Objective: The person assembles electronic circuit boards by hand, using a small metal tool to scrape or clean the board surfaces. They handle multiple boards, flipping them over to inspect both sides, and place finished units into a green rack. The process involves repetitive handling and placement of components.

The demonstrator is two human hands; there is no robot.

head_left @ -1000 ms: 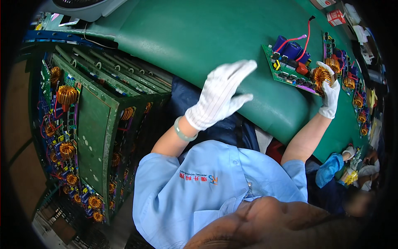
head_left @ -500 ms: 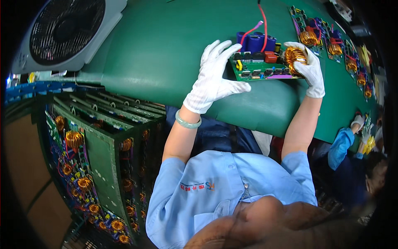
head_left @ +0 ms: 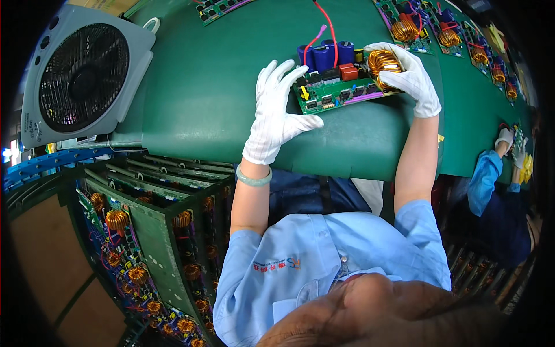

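Observation:
A green circuit board [head_left: 324, 95] lies tilted near the front edge of the bench. Blue capacitors [head_left: 324, 56], red blocks and a copper-wound ring coil [head_left: 384, 65] stand on it, and red wires rise from it. My right hand [head_left: 415, 81], in a white glove, grips the board's right end, fingers and thumb around the coil. At the left end is my gloved left hand [head_left: 274, 113], fingers and thumb spread apart, with the board's corner between them. Whether its fingertips touch the board I cannot tell.
Several similar boards [head_left: 407, 26] line the green bench [head_left: 202, 104] at the far right; another board [head_left: 219, 8] lies at the back. A grey fan [head_left: 84, 78] stands left. Below it, a green rack [head_left: 153, 231] holds boards. A co-worker's sleeve [head_left: 485, 179] shows right.
The view has shifted, bringing the back board into sight. The held board is turned slightly, its right end raised in the picture. My left hand stays spread; my right keeps its grip.

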